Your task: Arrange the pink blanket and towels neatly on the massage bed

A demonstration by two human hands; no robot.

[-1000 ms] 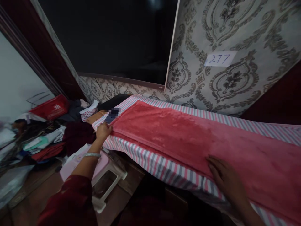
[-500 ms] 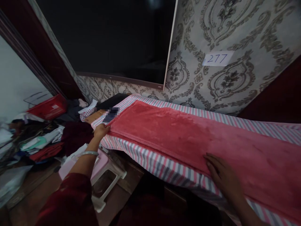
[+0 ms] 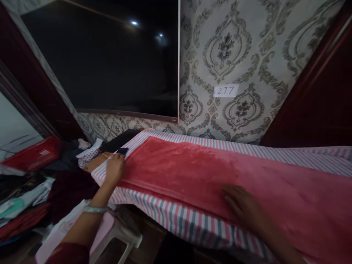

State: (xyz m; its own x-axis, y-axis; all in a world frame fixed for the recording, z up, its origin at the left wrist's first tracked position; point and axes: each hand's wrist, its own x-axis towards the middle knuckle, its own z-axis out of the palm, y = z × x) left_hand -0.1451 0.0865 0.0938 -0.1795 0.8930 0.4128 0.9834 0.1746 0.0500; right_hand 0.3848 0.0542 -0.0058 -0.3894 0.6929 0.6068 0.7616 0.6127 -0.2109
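Note:
A long red plush cloth (image 3: 198, 172) lies folded lengthwise on a pink, grey and white striped sheet (image 3: 176, 216) that covers a table. My left hand (image 3: 114, 169) rests at the cloth's left end with fingers curled on its corner edge. My right hand (image 3: 243, 207) lies flat, fingers spread, on the cloth's near edge toward the right. A small dark object (image 3: 122, 150) sits just beyond my left hand.
A dark TV screen (image 3: 110, 62) hangs on patterned wallpaper with a paper label "277" (image 3: 225, 90). A red basket (image 3: 33, 157) and piles of clothes (image 3: 24, 205) crowd the left. A pink-topped white stool (image 3: 110, 234) stands below the table edge.
The view has tilted up and shifted right. Both hands stay on the red cloth, the right hand a little further left along its near edge.

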